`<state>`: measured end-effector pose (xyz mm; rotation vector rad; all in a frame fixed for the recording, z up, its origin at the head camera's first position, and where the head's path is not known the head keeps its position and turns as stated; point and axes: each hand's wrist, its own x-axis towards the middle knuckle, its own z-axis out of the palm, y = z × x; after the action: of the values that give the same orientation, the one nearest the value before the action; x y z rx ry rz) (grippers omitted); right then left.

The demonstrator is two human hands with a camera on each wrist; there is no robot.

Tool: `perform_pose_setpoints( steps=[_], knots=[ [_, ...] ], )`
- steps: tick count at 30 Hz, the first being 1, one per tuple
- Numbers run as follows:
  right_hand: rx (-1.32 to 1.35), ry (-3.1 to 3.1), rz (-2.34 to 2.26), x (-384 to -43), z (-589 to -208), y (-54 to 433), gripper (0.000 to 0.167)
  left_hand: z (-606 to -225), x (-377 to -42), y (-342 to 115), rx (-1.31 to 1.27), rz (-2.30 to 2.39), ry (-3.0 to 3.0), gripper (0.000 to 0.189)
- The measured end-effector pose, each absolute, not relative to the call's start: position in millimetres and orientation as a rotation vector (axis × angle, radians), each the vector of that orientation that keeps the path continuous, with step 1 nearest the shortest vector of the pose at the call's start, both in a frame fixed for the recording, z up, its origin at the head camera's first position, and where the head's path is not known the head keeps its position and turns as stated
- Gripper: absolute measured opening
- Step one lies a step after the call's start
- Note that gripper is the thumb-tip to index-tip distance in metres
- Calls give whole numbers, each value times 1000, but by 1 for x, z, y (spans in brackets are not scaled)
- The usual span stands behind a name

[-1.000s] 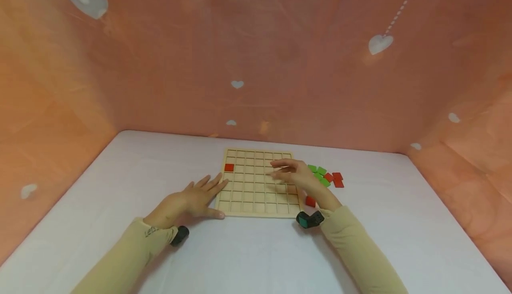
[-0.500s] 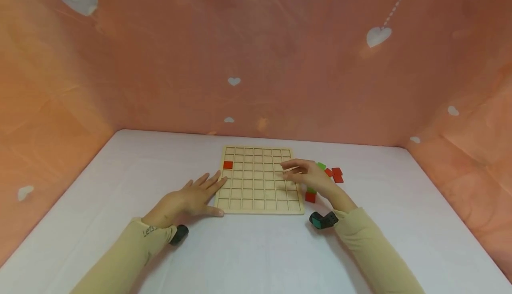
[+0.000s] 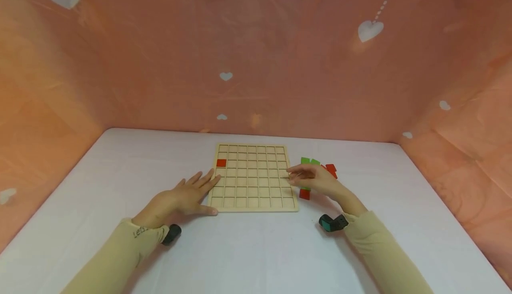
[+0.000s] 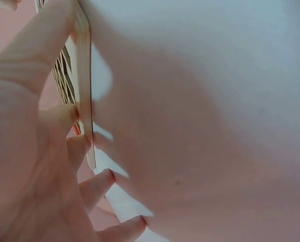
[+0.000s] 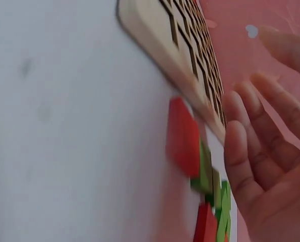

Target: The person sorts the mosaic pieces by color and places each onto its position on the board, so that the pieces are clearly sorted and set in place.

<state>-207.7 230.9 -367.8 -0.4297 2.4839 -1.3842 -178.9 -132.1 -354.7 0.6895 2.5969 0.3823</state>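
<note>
A wooden grid board lies flat on the white table, and a red square tile fills one cell in its leftmost column. My left hand rests spread at the board's left side; its fingertips and thumb touch the edge. In the left wrist view the straight fingers reach along the board's side. My right hand hovers over the board's right edge, fingers loosely bent with nothing between them. Beneath and beside it, red tiles and green tiles lie in a loose group, partly hidden by the hand.
Orange-pink cloth walls with white hearts close in the back and both sides of the white table. Each wrist wears a small black camera, the right one hanging low over the table.
My right hand has moved rightward from above the board's cells to its right edge, over the loose tiles. The left hand stays at the board's side. The head view has shifted slightly.
</note>
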Motion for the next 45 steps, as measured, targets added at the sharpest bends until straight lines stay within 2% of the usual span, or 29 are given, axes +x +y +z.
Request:
perform_pose_setpoints(
  steps=[26, 45],
  knots=[
    [-523, 2490, -1175, -192, -369, 274, 30, -356, -180, -132, 703, 392, 2587, 95],
    [-547, 2594, -1068, -193, -372, 271, 42, -360, -181, -134, 686, 406, 2583, 96]
  ],
)
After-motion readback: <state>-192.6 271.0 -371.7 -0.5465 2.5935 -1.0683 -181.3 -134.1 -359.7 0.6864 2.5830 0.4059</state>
